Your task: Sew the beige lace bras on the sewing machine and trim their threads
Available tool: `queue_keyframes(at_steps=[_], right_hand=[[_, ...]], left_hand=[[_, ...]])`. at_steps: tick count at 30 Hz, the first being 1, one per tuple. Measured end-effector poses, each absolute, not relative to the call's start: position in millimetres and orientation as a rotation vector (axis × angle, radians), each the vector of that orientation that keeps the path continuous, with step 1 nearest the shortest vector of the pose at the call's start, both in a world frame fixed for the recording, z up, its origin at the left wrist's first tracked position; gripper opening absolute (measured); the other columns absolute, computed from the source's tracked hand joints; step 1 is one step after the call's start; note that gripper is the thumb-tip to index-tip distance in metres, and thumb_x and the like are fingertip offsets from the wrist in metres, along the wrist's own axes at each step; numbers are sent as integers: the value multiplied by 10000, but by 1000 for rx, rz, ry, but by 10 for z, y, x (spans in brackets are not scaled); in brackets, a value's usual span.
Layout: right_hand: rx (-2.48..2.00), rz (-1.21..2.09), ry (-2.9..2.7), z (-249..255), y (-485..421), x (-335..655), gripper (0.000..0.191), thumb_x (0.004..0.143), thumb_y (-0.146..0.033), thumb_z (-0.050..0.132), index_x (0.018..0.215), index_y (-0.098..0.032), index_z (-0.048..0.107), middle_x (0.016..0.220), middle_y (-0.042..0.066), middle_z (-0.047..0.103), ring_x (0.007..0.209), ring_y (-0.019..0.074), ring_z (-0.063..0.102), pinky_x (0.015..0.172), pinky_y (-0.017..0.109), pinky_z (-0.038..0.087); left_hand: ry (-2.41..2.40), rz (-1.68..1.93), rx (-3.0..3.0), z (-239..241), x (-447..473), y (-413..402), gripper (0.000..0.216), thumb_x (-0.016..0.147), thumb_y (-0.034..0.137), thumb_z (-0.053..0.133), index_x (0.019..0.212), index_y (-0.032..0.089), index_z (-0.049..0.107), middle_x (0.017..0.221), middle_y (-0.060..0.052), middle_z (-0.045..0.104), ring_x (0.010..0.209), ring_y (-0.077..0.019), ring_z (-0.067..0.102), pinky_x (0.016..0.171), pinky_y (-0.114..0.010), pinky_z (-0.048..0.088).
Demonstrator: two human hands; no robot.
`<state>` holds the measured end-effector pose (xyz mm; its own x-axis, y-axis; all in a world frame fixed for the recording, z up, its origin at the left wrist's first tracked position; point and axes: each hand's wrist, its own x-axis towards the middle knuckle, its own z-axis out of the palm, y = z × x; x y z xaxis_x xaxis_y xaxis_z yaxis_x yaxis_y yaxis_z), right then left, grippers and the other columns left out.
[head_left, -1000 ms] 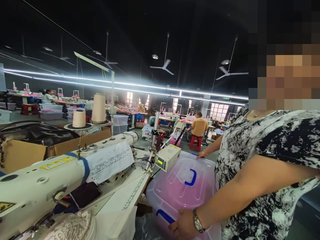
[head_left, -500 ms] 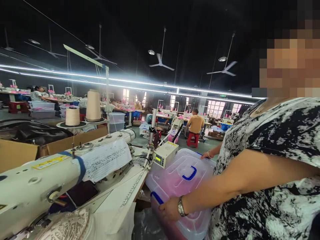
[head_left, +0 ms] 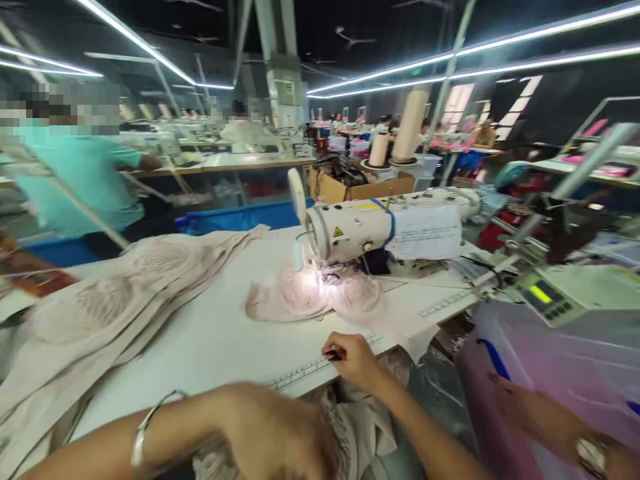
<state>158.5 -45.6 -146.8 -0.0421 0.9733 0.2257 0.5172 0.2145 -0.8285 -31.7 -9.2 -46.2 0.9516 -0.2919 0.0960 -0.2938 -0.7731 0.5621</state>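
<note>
Pale pink lace-and-fabric bra piece [head_left: 305,297] is lying under the lit end of a white metal sewing machine [head_left: 345,227], on a smooth white tabletop [head_left: 220,333]. Right hand [head_left: 353,360] is curling at the table's front edge, fingers closing around a small dark object [head_left: 333,356], identity unclear. Left hand [head_left: 275,427] is blurring over a beige lacy garment piece [head_left: 363,427] below the edge; can't tell how far its fingers are spreading or whether they're gripping.

For good handling, I'm judging: keeping the dark object clear of the lace, lifting the lower piece by plain fabric, checking that no strap is snagging on the edge, and keeping fingers away from the needle.

Writing: yellow triangular warning sticker [head_left: 338,231] is showing on the machine head. White paper sheet [head_left: 425,230] is carrying dark lines of script, too small to read. Black ruler markings [head_left: 300,373] are running along the table edge, digits not legible. Cream control box [head_left: 585,290] is glowing yellow-green on its display, text unreadable. No brand is showing legibly.
</note>
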Motion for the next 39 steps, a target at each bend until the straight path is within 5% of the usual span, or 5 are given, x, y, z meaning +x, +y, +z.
queue_keyframes(at_steps=[3,9,20,33,39], right_hand=[[-1342,722,-1665,-1365,-521,1696,278,945,-331,477,794,-206,674,695,27,658,616,146,575,593,254,413],[-1302,493,-1716,-1058,-511,2146,379,1010,-360,396,867,-188,701,651,16,602,521,131,499,524,255,400],[-1656,70,-1794,-1008,181,2944,149,775,-166,545,835,-221,670,852,39,710,783,200,677,716,300,514],[-1666,-47,-1416,-1123,259,3273,270,906,-258,458,964,-212,718,944,92,707,872,239,646,856,426,516],[-1672,34,-1406,-1175,171,2875,234,1000,-268,482,927,-151,671,834,44,673,764,163,640,753,355,554]], left_hand=[[-156,-93,2376,-491,-248,295,107,896,150,690,798,187,706,765,13,706,701,-106,667,651,-169,484],[598,257,2920,-739,34,801,145,962,99,506,1016,121,639,1029,-108,655,962,-214,594,849,-312,489],[593,30,3137,-1138,302,1034,189,941,48,465,1042,104,615,1048,-112,653,960,-218,601,900,-341,506],[499,-186,3423,-1262,278,990,497,849,93,587,1344,47,577,1426,-197,557,1300,-306,539,1113,-441,441],[388,380,3452,-1743,120,1185,475,816,-7,475,1204,141,707,1321,-111,662,1219,-269,611,1093,-406,460]])
